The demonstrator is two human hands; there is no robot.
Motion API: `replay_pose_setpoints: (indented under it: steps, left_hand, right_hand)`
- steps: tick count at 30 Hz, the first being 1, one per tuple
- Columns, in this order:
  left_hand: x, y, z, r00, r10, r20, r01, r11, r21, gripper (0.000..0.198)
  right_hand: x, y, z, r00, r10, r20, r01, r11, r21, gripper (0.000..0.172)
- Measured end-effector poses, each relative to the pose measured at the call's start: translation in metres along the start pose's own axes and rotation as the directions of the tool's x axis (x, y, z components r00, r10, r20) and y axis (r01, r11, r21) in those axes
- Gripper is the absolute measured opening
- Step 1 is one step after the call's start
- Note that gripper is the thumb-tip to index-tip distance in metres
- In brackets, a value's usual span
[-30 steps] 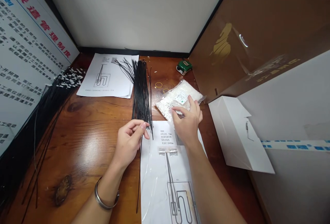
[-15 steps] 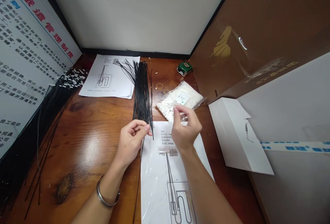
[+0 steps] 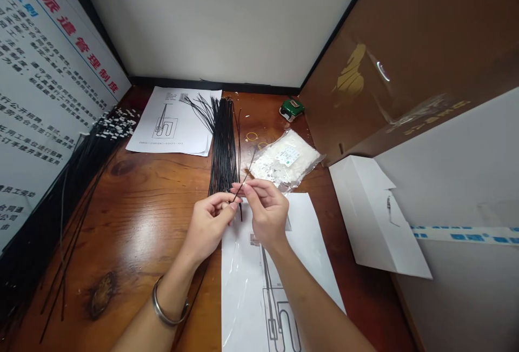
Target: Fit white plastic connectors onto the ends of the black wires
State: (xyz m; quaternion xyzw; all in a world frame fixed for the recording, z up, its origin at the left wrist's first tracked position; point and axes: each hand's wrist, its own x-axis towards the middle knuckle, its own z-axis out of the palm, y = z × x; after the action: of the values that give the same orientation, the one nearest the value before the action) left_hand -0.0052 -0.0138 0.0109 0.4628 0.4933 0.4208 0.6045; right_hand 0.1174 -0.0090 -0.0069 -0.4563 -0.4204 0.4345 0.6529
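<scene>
A wooden worktop [image 3: 154, 190] fills a walled corner. A black wire bundle [image 3: 223, 146] lies at twelve o'clock of the hands. Left hand [image 3: 208, 222] and right hand [image 3: 265, 208] pinch one thin wire [image 3: 245, 176] together (best held near its tip, steadily).

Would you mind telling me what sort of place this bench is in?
Probably a small wire-assembly workstation in a workshop: a bundle of cut black wires lies on the wooden bench, printed wiring drawings lie beside it, and a bag of small white parts sits nearby.
</scene>
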Motion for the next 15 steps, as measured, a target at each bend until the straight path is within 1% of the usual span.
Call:
replay_pose_setpoints:
  steps: [5, 8, 12, 15]
  left_hand:
    - [-0.0001, 0.0002, -0.0001, 1.0, 0.026, 0.016, -0.028, 0.997, 0.077, 0.025]
    - [-0.0003, 0.0009, 0.001, 0.999, 0.035, 0.012, -0.036, 0.996, 0.08, 0.027]
    - [-0.0013, 0.0038, 0.0017, 0.998, 0.036, -0.055, -0.032, 0.997, 0.067, 0.026]
    - [-0.0021, 0.0067, 0.0013, 0.994, 0.057, -0.097, -0.051, 0.997, 0.062, 0.023]
  right_hand:
    - [-0.0027, -0.0032, 0.0012, 0.999, 0.018, 0.034, -0.018, 1.0, 0.003, 0.01]
    - [-0.0019, -0.005, 0.0026, 1.0, 0.021, -0.007, -0.021, 1.0, 0.005, 0.011]
    - [0.0012, -0.0064, 0.0009, 0.996, 0.023, -0.086, -0.024, 1.0, -0.012, 0.01]
    - [0.0025, -0.0065, -0.0019, 0.998, 0.009, -0.067, -0.013, 0.999, -0.05, 0.008]
